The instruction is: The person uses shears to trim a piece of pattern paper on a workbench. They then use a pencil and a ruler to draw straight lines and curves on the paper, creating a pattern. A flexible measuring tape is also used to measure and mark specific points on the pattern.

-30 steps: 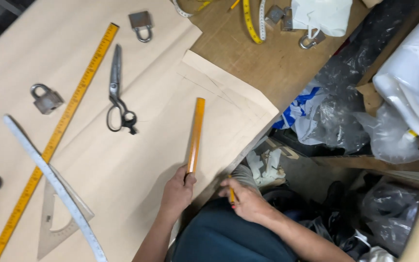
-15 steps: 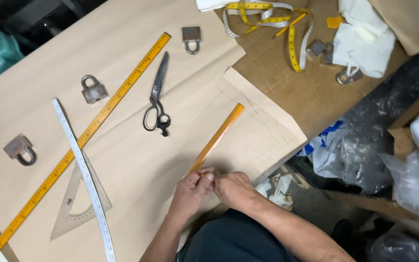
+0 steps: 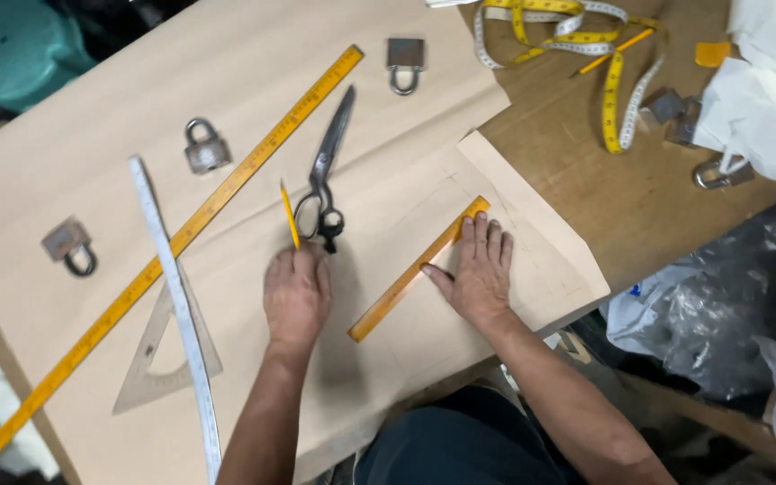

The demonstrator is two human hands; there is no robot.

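Observation:
My left hand (image 3: pixel 296 292) rests on the tan pattern paper (image 3: pixel 226 117) and holds a yellow pencil (image 3: pixel 290 214) that points away from me, right beside the black-handled scissors (image 3: pixel 325 175). My right hand (image 3: pixel 478 269) lies flat, fingers spread, pressing on a short orange ruler (image 3: pixel 417 269) that runs diagonally over a smaller paper piece (image 3: pixel 541 242) with faint drawn lines.
A long yellow ruler (image 3: pixel 172 242), a curved white ruler (image 3: pixel 177 305) and a clear set square (image 3: pixel 168 359) lie at left. Three padlocks (image 3: pixel 204 145) weigh the paper. A yellow tape measure (image 3: pixel 586 54), white cloth (image 3: pixel 765 81) and plastic bags (image 3: pixel 720 305) sit at right.
Both hands moved apart from the ruler's near end. The left hand went left holding the pencil, the right hand laid flat on the short ruler, which has shifted to the right.

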